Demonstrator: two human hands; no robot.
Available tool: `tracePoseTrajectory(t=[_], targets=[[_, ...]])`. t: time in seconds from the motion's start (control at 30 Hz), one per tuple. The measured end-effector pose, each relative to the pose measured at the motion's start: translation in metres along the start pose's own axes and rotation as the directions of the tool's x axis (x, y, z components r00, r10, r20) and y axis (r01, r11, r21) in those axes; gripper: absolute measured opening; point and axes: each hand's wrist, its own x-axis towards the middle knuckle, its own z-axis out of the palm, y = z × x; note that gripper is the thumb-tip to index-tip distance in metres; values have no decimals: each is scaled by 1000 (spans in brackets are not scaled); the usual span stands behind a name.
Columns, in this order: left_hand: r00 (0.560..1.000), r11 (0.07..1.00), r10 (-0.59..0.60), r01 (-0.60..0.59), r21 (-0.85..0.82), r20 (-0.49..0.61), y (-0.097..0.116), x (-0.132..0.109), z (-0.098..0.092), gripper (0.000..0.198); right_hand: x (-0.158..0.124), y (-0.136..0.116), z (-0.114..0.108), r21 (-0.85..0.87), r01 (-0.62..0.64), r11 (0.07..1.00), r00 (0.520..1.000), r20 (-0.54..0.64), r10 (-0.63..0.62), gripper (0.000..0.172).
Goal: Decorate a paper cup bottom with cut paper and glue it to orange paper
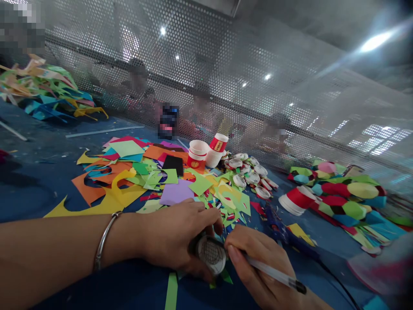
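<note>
Near the front edge of the view, my left hand point(180, 239), with a silver bangle on the wrist, curls its fingers and thumb around a small round piece point(211, 255). This piece has a dark rim and a white face with a grid of drawn lines. Beside it, my right hand point(258, 262) grips a clear pen point(274, 272) with a black end pointing back to the right. The pen's tip is hidden by the fingers, close to the round piece. Green paper bits point(222, 277) and a light green strip point(171, 292) lie under and below my left hand.
Beyond my hands lie coloured paper offcuts point(119, 193), stacked red and white paper cups point(197, 157) and a pile of cut cup pieces point(253, 172). A blue glue gun point(287, 234) with a black cord is at right, near a tipped cup point(298, 200). A perforated metal screen point(206, 56) stands behind.
</note>
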Motion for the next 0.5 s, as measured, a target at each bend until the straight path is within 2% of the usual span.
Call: tracePoseTrajectory(t=[0.5], targets=[[1000,1000,18,-18,-10,4,-2,0,1,61,6,-4,-2,-18,27,999,999,-37,-28,17]])
